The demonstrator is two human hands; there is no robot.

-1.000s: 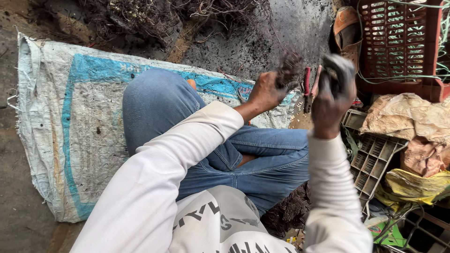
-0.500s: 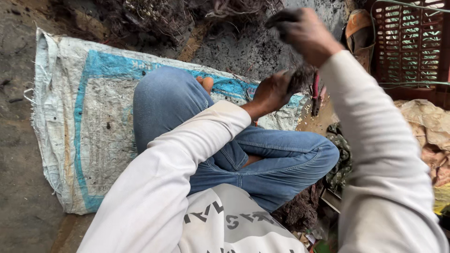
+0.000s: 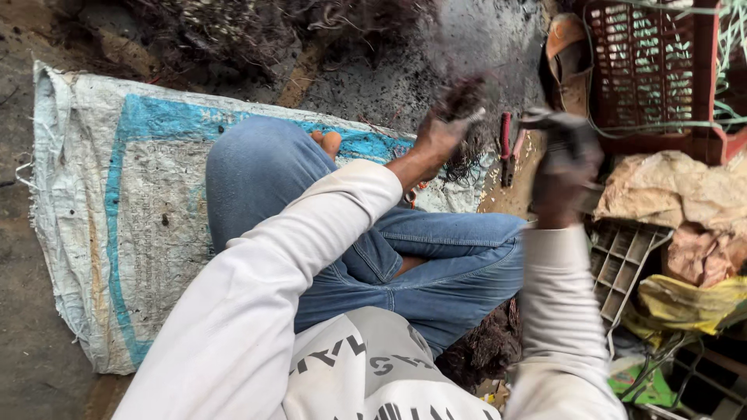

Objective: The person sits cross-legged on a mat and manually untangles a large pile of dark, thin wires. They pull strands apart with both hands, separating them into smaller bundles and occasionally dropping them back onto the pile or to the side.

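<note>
White sleeves reach out over blue-jeaned crossed legs [image 3: 436, 264]. Beyond the knee, the left hand [image 3: 440, 134] is closed around a dark tangled wire bundle [image 3: 465, 109]. The right hand [image 3: 566, 167], blurred, grips something dark; half a second ago it was raised high, now it is level with the left. A woven sack [image 3: 140, 194] leaves room leftward; red-handled pliers [image 3: 506, 148] and a red crate [image 3: 654, 70] crowd the right.

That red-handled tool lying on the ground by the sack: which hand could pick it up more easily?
Probably the right hand. It hovers just beside the red-handled tool, though it looks blurred and may already hold something dark. The left hand is closed on a dark tangled bundle.
</note>
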